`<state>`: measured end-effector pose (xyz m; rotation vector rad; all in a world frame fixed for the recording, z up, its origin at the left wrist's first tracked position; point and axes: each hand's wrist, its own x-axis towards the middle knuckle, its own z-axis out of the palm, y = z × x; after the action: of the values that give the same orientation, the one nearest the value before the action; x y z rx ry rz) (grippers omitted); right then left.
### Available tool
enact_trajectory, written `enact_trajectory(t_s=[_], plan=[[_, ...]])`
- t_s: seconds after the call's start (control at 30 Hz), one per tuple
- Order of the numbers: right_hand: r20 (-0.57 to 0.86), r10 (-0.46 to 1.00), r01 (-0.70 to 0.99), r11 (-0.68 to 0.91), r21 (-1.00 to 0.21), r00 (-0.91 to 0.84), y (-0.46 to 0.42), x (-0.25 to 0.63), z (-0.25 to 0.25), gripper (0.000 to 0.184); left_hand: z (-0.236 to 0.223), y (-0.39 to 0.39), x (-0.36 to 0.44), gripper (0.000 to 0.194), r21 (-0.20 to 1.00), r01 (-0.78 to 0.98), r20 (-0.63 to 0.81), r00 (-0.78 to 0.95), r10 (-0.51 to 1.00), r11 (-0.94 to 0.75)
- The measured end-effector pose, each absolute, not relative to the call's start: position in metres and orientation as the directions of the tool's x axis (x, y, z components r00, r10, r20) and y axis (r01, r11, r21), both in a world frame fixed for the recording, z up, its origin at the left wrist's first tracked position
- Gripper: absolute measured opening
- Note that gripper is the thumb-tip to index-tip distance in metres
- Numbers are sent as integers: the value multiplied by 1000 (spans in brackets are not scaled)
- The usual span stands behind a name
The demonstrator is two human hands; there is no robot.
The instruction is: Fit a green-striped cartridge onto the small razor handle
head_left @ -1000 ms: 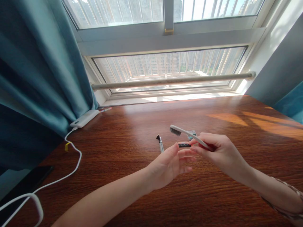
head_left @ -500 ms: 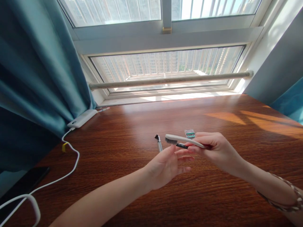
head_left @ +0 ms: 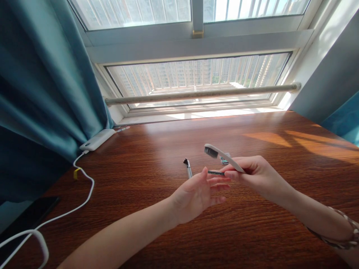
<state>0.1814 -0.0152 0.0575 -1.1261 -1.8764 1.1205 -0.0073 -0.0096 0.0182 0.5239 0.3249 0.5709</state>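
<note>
In my right hand (head_left: 254, 177) is a white toothbrush (head_left: 231, 160), gripped by its handle, its grey bristles (head_left: 211, 151) facing down and left. My left hand (head_left: 196, 194) pinches a thin black piece (head_left: 215, 172) that looks like a razor head, seen nearly edge-on, with the other fingers loosely spread. The right fingertips are at the far end of this piece; whether they grip it too is unclear. Beyond my left thumb lies a silver razor handle (head_left: 189, 171), partly covered by the hand. A clear case with green strips (head_left: 225, 158) sits behind the toothbrush, partly hidden.
A white power bank (head_left: 97, 140) with a white cable (head_left: 91, 186) lies by the blue curtain (head_left: 50, 74) at the left. At the lower left edge is a dark flat device (head_left: 39, 211). The wooden table (head_left: 157, 149) ends at a window with a horizontal rail (head_left: 196, 95).
The toothbrush head has swung up and away from the black piece, which has turned nearly edge-on. My left hand has stayed almost in place.
</note>
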Motion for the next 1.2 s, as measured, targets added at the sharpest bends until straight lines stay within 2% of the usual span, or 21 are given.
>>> enact_trajectory(t_s=[0.17, 0.23, 0.3, 0.4, 0.5, 0.6, 0.67, 1.0, 1.2], plan=[[-15, 914, 270, 104, -957, -405, -13, 181, 55, 27, 16, -9, -8, 36, 529, -426, -146, 807, 572, 735], [-5, 934, 269, 98, -958, -357, -13, 180, 56, 28, 17, -9, -8, 36, 524, -444, -125, 804, 582, 726], [69, 955, 316, 162, -935, -288, -16, 180, 60, 30, 18, -9, -8, 37, 522, -473, -96, 794, 600, 709], [252, 937, 479, 342, -808, -243, -25, 182, 69, 31, 21, -9, -9, 39, 523, -539, -60, 749, 660, 660], [444, 846, 630, 521, -576, -294, -39, 186, 77, 34, 23, -7, -9, 41, 521, -612, -51, 673, 738, 595], [493, 783, 726, 582, -365, -380, -51, 191, 82, 43, 24, -4, -9, 40, 531, -648, -52, 619, 784, 546], [475, 774, 757, 586, -287, -419, -56, 192, 82, 45, 24, -4, -10, 37, 539, -659, -52, 596, 801, 525], [479, 757, 835, 543, -82, -445, -56, 195, 81, 52, 22, -3, -11, 37, 573, -673, -63, 533, 844, 468], [466, 745, 809, 579, -97, -477, -59, 198, 85, 51, 22, -2, -11, 37, 588, -668, -68, 520, 851, 455]])
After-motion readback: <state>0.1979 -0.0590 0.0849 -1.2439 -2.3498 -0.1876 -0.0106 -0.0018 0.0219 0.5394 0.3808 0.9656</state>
